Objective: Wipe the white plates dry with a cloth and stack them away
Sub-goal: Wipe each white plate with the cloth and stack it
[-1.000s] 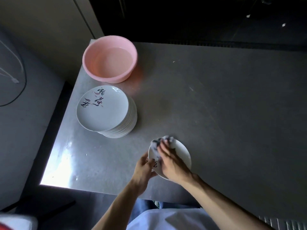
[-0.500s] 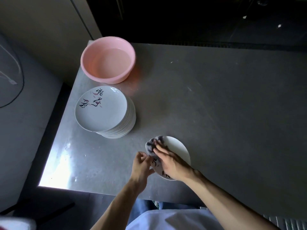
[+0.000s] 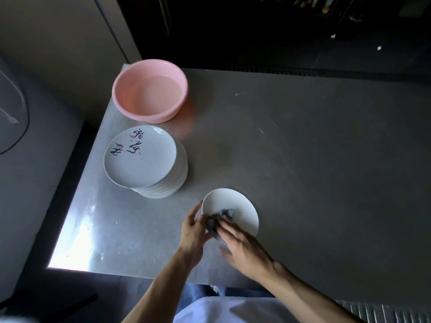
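Cloth [image 3: 217, 220] slid nearer — plate's [image 3: 233, 201] near rim hidden.

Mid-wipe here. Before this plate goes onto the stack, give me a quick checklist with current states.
1. Plate secured: the left hand holds its rim. Ok.
2. Cloth on the plate, under the right hand. Ok.
3. Plate dry all over: cannot tell; the hands are blurred and cover part of it.
4. Top of the stack free to take another plate. Ok.
5. Nothing shows on the table between plate and stack. Ok.
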Demonstrator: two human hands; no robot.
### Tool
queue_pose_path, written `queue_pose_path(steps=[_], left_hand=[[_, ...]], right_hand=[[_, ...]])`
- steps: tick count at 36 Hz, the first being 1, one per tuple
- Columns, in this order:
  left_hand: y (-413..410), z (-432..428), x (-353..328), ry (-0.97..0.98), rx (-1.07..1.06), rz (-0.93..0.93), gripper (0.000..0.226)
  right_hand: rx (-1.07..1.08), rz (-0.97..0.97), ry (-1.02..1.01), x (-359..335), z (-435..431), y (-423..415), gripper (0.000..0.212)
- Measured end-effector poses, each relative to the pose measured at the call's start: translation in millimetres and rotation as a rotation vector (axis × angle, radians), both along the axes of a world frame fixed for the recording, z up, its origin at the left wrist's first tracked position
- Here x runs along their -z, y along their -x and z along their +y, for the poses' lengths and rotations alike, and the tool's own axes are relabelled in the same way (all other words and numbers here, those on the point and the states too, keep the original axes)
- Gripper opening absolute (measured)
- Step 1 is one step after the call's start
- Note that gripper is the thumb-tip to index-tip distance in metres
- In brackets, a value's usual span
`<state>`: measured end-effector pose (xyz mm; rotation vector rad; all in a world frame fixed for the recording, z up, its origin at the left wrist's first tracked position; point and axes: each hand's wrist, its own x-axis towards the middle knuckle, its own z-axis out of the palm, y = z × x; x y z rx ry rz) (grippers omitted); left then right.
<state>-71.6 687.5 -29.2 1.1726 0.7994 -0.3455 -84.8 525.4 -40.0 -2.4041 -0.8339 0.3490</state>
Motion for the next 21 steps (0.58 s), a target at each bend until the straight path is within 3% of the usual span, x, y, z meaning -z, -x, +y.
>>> queue_pose_path(steps=[5, 10, 14, 18, 21], left_hand=[[-2, 3, -3, 0.1, 0.104, -0.106, 0.037], [-4, 6, 12, 0.093, -0.011, -0.009, 0.052], [-2, 5, 23, 0.116, -0.071, 0.028, 0.057], [2, 8, 24, 0.138, 0.001, 0.055, 0.043], [6, 9, 21, 0.169, 0.03, 0.015, 0.038]], right_hand=[[0.209, 0.028, -0.182, -13, -4, -17, 0.047], [0.417, 0.116, -0.3, -33, -11, -35, 0.011], [0.658, 0.381, -0.507, -45, -19, -54, 0.01], [0.743, 0.61, -0.766, -44, -38, -65, 0.008], [0.746, 0.771, -0.85, -37, -47, -64, 0.033]])
